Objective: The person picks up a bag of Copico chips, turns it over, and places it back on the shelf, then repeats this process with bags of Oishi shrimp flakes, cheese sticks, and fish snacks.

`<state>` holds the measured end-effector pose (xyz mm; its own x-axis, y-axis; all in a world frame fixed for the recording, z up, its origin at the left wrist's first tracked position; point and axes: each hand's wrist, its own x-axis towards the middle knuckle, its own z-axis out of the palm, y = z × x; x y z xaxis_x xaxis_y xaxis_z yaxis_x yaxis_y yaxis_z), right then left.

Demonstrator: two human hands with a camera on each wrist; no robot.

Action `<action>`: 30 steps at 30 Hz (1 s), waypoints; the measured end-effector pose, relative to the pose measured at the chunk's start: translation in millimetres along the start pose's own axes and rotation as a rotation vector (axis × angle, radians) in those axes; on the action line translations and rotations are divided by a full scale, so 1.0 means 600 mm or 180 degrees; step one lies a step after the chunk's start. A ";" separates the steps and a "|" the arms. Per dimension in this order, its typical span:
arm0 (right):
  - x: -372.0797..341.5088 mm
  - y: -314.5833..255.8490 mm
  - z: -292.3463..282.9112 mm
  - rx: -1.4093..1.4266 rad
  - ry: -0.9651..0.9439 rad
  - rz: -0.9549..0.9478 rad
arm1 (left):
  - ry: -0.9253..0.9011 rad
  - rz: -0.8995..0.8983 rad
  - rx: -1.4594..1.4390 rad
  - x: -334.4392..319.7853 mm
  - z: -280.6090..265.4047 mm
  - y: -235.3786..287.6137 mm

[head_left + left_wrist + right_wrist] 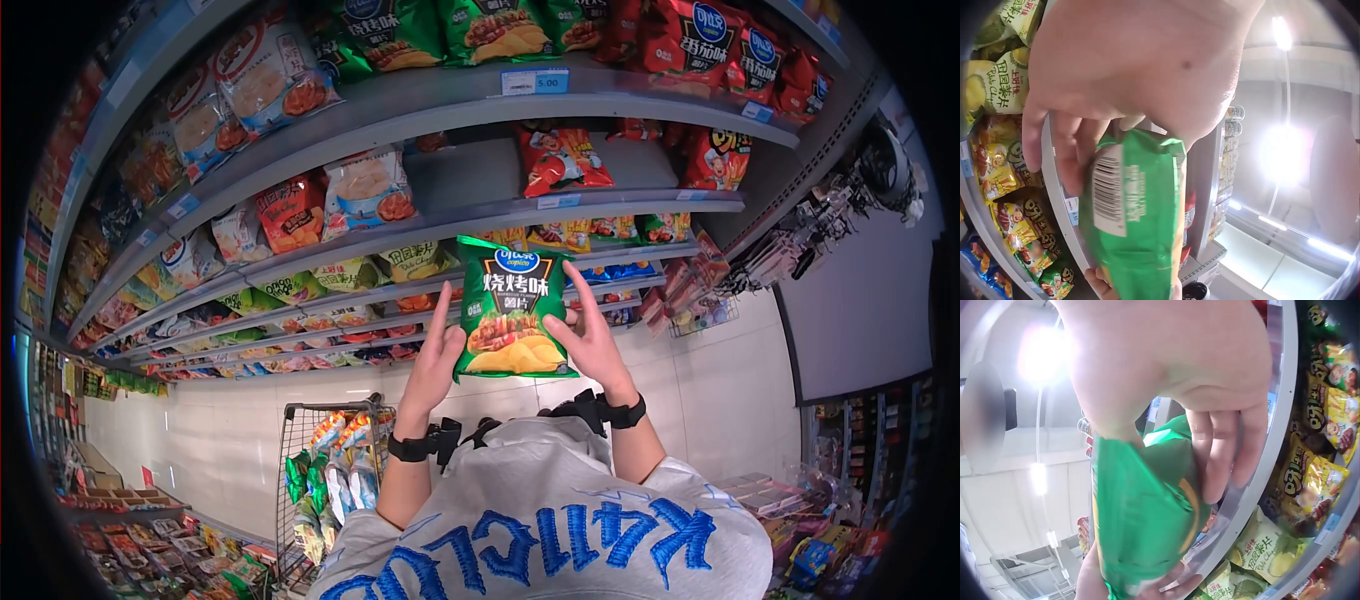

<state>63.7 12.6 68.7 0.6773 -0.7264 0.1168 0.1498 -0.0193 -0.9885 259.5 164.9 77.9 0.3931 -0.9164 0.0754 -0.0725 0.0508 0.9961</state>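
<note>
A green bag of barbecue-flavour potato chips (517, 315) is held upright between both hands, its printed front facing up toward the head camera. My left hand (432, 355) grips its left side, thumb along the front edge and fingers reaching behind. On the opposite side my right hand (592, 345) grips it, thumb on the front and fingers at the back. In the left wrist view the side of the bag (1138, 212) shows a barcode label. The right wrist view shows the bag's plain green side (1141, 506) beneath the hand.
Shelves of snack bags rise ahead, with a price tag (535, 82) on an upper shelf edge (450, 110). A red chip bag (562, 160) stands on the shelf beyond my hands. A wire shopping cart (292, 440) holding several bags stands at the lower left.
</note>
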 end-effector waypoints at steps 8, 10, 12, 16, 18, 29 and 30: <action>0.012 0.014 -0.015 0.0763 0.0054 0.0298 | -0.0029 -0.0243 -0.0567 -0.001 -0.013 -0.064; 0.011 0.020 -0.020 0.1325 0.0256 0.0457 | -0.0284 -0.0355 -0.0917 0.000 -0.023 -0.065; 0.008 0.034 -0.040 0.2094 -0.0722 0.0914 | -0.0548 -0.0471 -0.1268 0.001 -0.027 -0.063; 0.000 0.029 -0.024 0.2207 -0.0493 0.1236 | -0.0550 -0.0730 -0.1019 0.008 -0.031 -0.055; -0.002 0.039 -0.023 0.2213 -0.0477 0.1220 | -0.0551 -0.0796 -0.1015 0.010 -0.033 -0.056; -0.018 0.015 0.028 0.0390 -0.0075 0.0750 | -0.0443 -0.0968 -0.1435 0.014 -0.065 -0.062; -0.020 0.011 0.038 0.0013 -0.0101 0.0535 | -0.0459 -0.0994 -0.1442 0.011 -0.071 -0.063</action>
<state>72.8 36.5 63.0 0.7154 -0.6971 -0.0472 0.0355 0.1036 -0.9940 303.6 173.7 42.5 0.2014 -0.9586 -0.2013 0.4401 -0.0951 0.8929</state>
